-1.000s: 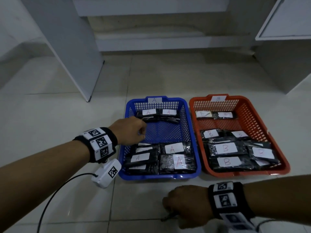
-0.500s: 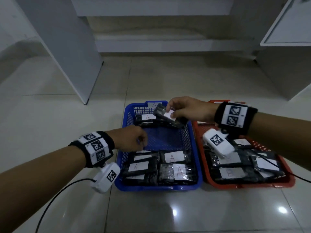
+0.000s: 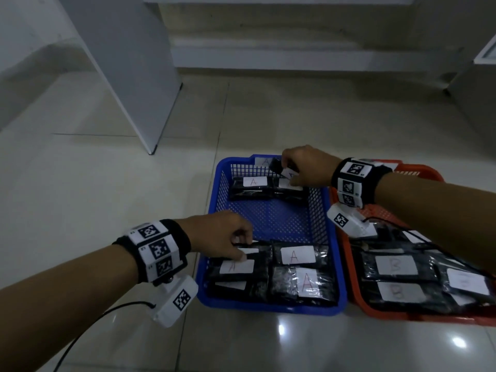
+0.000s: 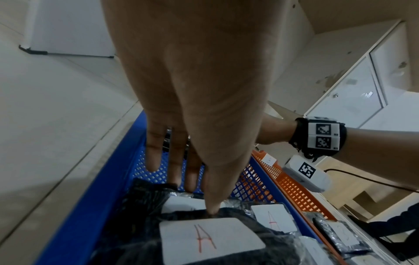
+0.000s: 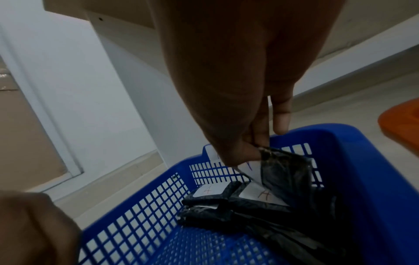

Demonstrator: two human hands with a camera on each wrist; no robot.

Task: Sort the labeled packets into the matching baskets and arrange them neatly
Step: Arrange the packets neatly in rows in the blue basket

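A blue basket [image 3: 268, 308] tagged A holds black packets with white A labels, two at the far end [image 3: 252, 187] and several at the near end [image 3: 298, 255]. My right hand [image 3: 291, 173] is over the far right corner and pinches a black labeled packet [image 3: 276, 165] by its edge. In the right wrist view this packet [image 5: 283, 170] hangs from thumb and finger above the far packets. My left hand [image 3: 241, 245] is on the near left packets. Its thumb tip presses an A packet [image 4: 211, 238], and its straight fingers [image 4: 174, 170] reach down behind the row. The orange basket [image 3: 375, 314] on the right holds B packets [image 3: 396, 265].
The baskets stand side by side on a glossy tiled floor. A white panel [image 3: 128, 76] stands at the back left, a low step runs along the back, and a white cabinet [image 3: 485, 52] is at the right. Cables trail from both wrist cameras.
My right hand came up from the floor in front with a packet and carried it to the far end of the blue basket. My left hand moved from the basket's left rim onto the near packets.
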